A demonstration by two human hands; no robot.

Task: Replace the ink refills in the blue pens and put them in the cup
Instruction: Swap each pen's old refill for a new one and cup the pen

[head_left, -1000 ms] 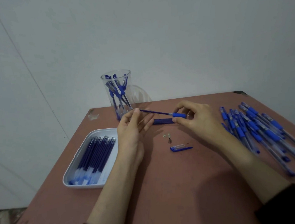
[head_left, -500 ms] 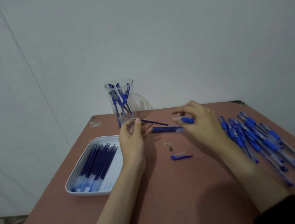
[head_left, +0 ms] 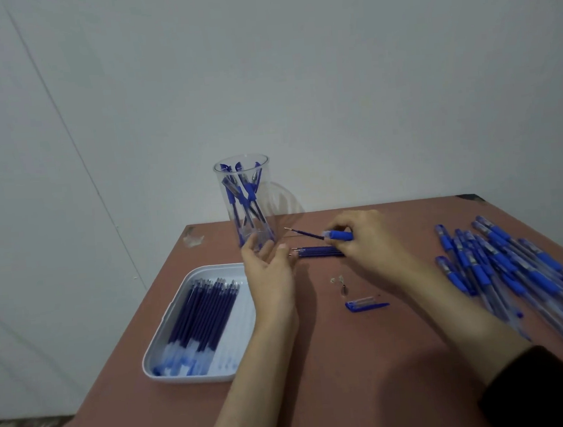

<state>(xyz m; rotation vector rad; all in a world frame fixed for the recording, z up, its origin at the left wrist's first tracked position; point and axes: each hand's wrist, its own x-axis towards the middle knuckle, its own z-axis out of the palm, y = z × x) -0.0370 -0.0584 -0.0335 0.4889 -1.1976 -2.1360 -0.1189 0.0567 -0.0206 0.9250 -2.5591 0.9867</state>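
On my bench (head_left: 353,376), the tray (head_left: 210,268) of refills (head_left: 203,310) sits at 9 o'clock, a cap (head_left: 365,305) at centre, the pen pile (head_left: 513,269) at 3 o'clock. Further out, my left hand (head_left: 270,275) lies open, holding nothing, beside loose refills (head_left: 320,252). My right hand (head_left: 366,240) pinches a pen (head_left: 340,235), its refill tip pointing to 10 o'clock. The cup (head_left: 249,209), with pens inside, stands at 12 o'clock

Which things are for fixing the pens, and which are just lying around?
For the job: clear plastic cup of finished pens; white tray of dark blue refills; blue pen in the right hand; pile of blue pens; loose blue cap.
Just lying about: pale scrap near the brown table's far corner.
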